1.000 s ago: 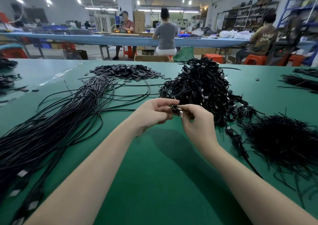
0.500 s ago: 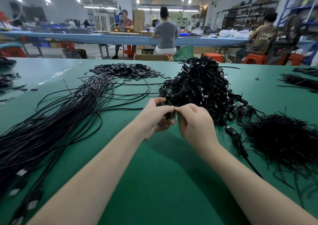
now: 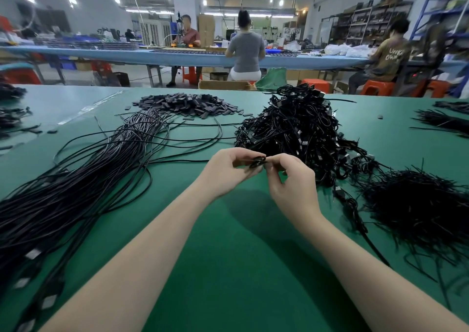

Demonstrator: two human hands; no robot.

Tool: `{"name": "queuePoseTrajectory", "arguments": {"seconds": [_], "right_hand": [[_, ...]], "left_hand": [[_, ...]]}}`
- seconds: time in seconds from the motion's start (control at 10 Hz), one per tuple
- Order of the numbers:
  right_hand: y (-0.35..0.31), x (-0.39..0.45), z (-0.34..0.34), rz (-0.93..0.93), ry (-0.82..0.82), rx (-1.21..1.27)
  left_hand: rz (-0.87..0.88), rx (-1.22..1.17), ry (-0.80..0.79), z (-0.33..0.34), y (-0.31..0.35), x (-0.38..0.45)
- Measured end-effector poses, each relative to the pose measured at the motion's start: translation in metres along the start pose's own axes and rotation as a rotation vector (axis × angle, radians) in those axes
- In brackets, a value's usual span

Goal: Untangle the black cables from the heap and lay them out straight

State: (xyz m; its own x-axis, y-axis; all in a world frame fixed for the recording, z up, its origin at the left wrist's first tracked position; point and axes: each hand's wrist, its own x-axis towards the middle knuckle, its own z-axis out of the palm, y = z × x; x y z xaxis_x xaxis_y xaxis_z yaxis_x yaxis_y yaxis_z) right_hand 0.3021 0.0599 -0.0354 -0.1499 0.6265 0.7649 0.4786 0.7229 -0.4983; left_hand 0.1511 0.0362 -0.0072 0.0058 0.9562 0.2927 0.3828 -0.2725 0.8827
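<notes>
close up, both hands, left hand (image 3: 223,172), right hand (image 3: 291,179), pinching a small coiled black cable (image 3: 257,162), thin, glossy, looped

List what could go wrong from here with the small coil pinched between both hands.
1. Both the left hand and right hand pinch the small coiled cable right beside the tangled heap; if it is still caught there, pulling may drag other cables along.
2. The straightened bundle lies loosely fanned at the left; laying this cable carelessly could loop it through those strands.
</notes>
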Motion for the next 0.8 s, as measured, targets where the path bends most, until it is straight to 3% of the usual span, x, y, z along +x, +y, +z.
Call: {"name": "queuePoseTrajectory", "arguments": {"seconds": [0.2,0.3,0.4,0.5,0.6,0.7,0.8], "right_hand": [[0.003,0.001,-0.001,-0.088,-0.011,-0.093],[0.004,0.0,-0.004,-0.311,0.042,-0.321],[0.002,0.003,-0.005,-0.443,0.101,-0.421],[0.002,0.011,-0.01,-0.312,0.083,-0.367],[0.008,0.028,-0.034,-0.129,0.129,-0.344],[0.025,0.053,-0.052,0.211,-0.059,-0.65],[0.019,0.072,-0.074,0.297,-0.21,-0.621]], "left_hand": [[-0.14,0.007,0.07,0.009,0.001,0.0],[-0.449,-0.534,0.012,0.013,0.005,0.001],[-0.653,-0.928,-0.052,0.009,0.007,0.001],[-0.489,-0.606,0.109,0.014,-0.001,0.003],[-0.191,0.133,0.2,0.016,-0.026,-0.007],[-0.046,0.632,0.093,0.015,-0.049,-0.018],[-0.075,0.647,0.069,0.017,-0.05,-0.015]]}}
